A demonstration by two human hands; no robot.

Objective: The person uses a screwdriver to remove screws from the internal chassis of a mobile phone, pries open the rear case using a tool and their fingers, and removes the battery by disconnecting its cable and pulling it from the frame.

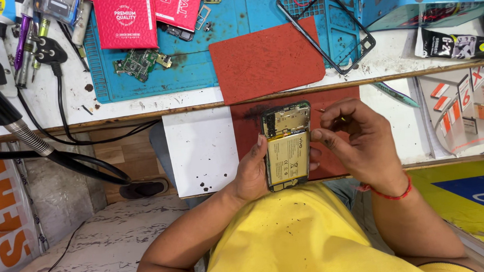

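My left hand (252, 173) grips an opened phone (287, 145) from below and from its left side; the back cover is off, showing a yellow battery and a metal shield above it. My right hand (355, 140) rests against the phone's right edge, fingers curled around a thin tool (327, 113) with a yellowish tip. Both hands hover over a dark red mat (343, 103) on a pull-out shelf, just above my yellow shirt.
A white sheet (199, 148) lies left of the phone. On the bench above sit a blue work mat (196, 68), a red pad (266, 60), a green circuit board (140, 63), red packets (126, 19), a black phone frame (324, 28) and tools (27, 41) at far left.
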